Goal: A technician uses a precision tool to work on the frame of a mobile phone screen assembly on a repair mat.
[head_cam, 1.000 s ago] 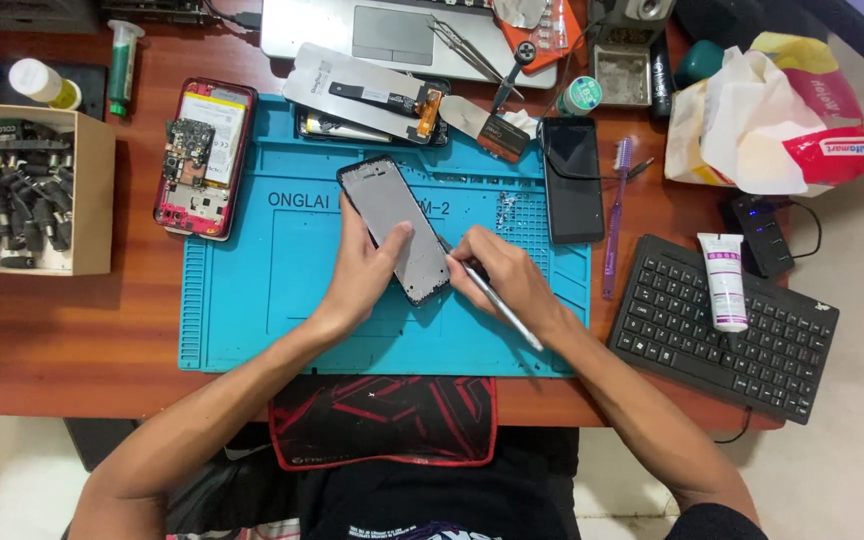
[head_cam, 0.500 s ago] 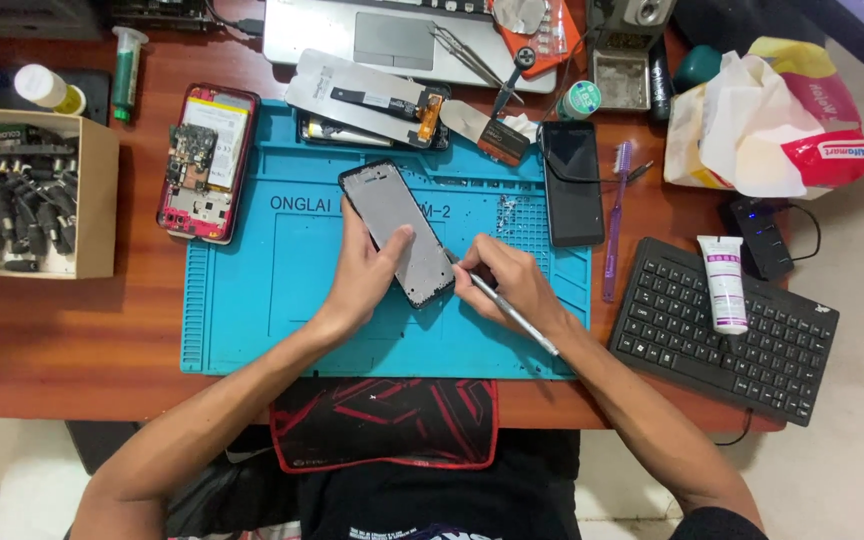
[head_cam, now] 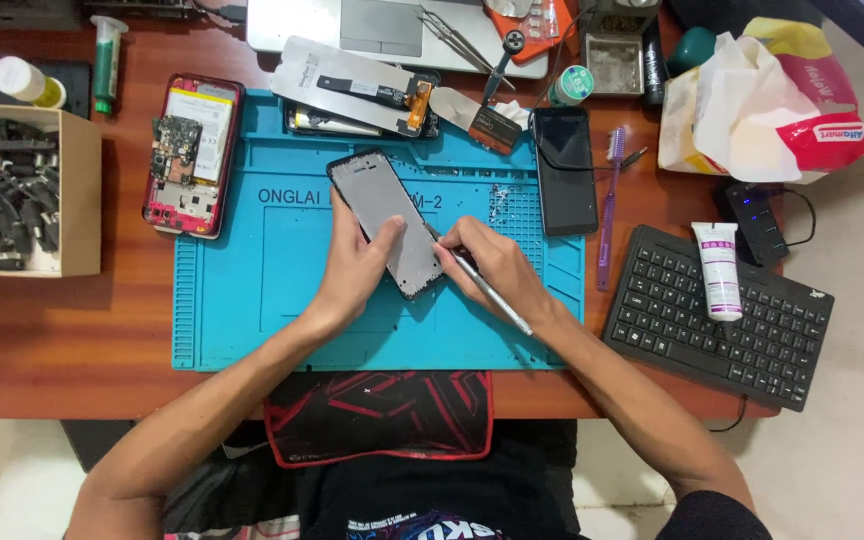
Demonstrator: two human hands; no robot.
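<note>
The tabletop (head_cam: 72,330) was reddish-brown wood, and a blue work mat (head_cam: 252,290) covered its middle. Both forearms came up from the bottom edge and met over the mat. The left hand (head_cam: 357,268) reached in from seven o'clock, palm down, fingers wrapped around the lower left side of a phone frame (head_cam: 389,222), with the thumb laid across its grey face. The right hand (head_cam: 497,268) came in from five o'clock, knuckles up, its fingers pinched tight around a thin metal tool (head_cam: 492,295) in a pen-like grip. The tool's tip sat against the frame's right edge near its lower end, and its shaft trailed back toward four o'clock over the hand.

The phone frame lay in the upper middle of the mat, held slightly off it or resting on it; I could not tell which. Its long axis ran from eleven o'clock to five o'clock, the upper end pointing toward the silver laptop (head_cam: 382,25) at twelve o'clock.

A black keyboard (head_cam: 752,330) sat at three o'clock with a white tube (head_cam: 718,270) lying on it. At nine o'clock stood a cardboard box (head_cam: 80,190) of dark parts. An opened red phone (head_cam: 190,150) lay just off the mat's upper left corner, and a black phone (head_cam: 564,170) lay at the mat's upper right.
</note>
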